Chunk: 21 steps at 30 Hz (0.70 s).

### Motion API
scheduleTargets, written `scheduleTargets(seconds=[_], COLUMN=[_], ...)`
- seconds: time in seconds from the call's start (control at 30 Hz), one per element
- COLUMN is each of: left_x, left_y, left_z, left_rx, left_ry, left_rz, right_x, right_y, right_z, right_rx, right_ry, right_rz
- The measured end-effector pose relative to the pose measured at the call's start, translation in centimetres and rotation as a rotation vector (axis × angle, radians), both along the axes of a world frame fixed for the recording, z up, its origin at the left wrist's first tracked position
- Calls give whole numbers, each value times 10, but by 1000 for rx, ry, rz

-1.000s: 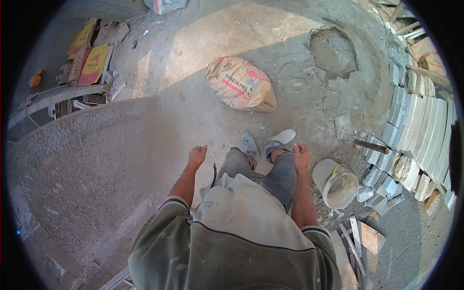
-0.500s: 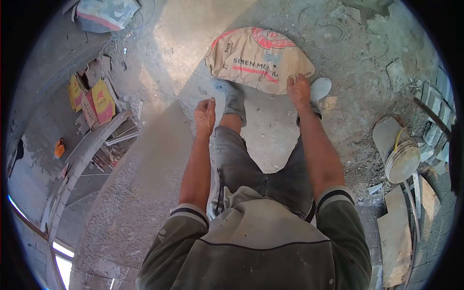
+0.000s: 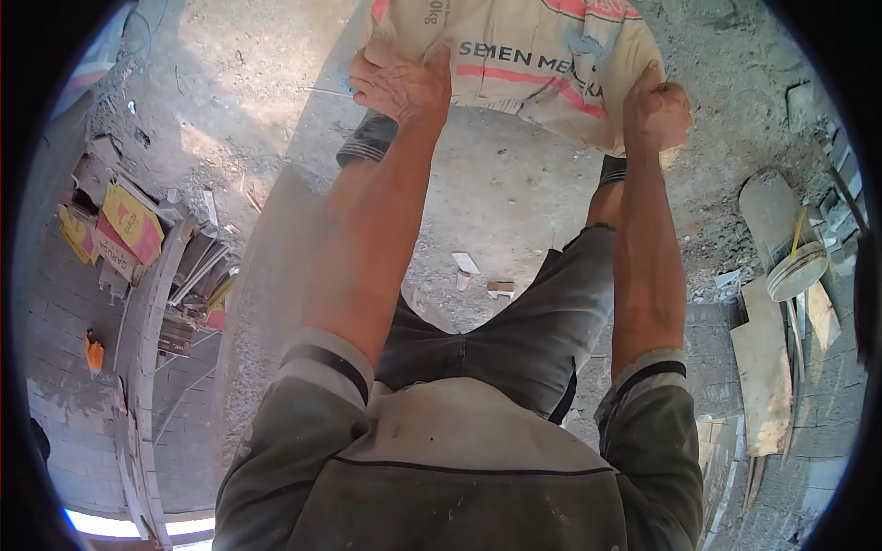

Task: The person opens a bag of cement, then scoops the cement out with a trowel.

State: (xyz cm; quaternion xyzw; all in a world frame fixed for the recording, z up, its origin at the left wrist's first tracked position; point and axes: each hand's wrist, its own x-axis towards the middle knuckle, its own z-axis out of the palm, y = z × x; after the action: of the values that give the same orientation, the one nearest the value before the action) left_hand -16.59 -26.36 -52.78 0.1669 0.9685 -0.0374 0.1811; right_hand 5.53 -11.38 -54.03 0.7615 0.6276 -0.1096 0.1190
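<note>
A brown paper cement bag (image 3: 524, 78) with red print and the words "SEMEN ME..." spans the top middle, in front of my lower legs. My left hand (image 3: 400, 84) grips its left end with bent fingers. At its lower right corner, my right hand (image 3: 658, 112) is closed on the paper, thumb pointing up. The bag's top edge runs out of view, and its lower edge sags between my hands.
Dusty concrete floor (image 3: 514, 202) with small debris lies between my legs. On the left are yellow and red bags (image 3: 133, 225) and an orange object (image 3: 95, 351). A round-lidded bucket (image 3: 797, 272) and broken boards (image 3: 764, 367) lie on the right.
My left hand has moved up and taken hold of the bag's left end. The bag now appears larger and higher in view. My right hand, still gripping, has moved up and right.
</note>
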Motion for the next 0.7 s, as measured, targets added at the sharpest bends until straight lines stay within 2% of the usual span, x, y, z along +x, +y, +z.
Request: scheduleTargets(seconds=[0.07, 0.13, 0.2, 0.27, 0.3, 0.37, 0.5, 0.57, 0.7], left_x=[3, -5, -18, -40, -52, -71, -79, -82, -87], left_y=[-3, -10, -6, -3, -3, -7, -13, -16, -17], left_z=[-4, -12, -24, -35, -42, -50, -59, -64, -69], left_rx=[74, 188, 152, 136, 141, 266, 263, 308, 390], left_ry=[73, 302, 271, 210, 208, 3, 20, 7, -36], left_rz=[31, -249, -219, -84, -82, 85, 102, 106, 89], right_x=[4, 10, 24, 38, 43, 54, 58, 68, 87], right_y=[4, 6, 11, 16, 19, 20, 18, 20, 37], right_z=[0, -3, -11, -19, -24, -36, -38, -51, -72], right_rx=[-83, -52, -70, -88, -47, 21, 54, 102, -12], right_ry=[28, 44, 29, 22, 87, 151, 212, 370, 255], right_rz=[-17, -60, -45, -31, -36, -25, -88, -134, -85])
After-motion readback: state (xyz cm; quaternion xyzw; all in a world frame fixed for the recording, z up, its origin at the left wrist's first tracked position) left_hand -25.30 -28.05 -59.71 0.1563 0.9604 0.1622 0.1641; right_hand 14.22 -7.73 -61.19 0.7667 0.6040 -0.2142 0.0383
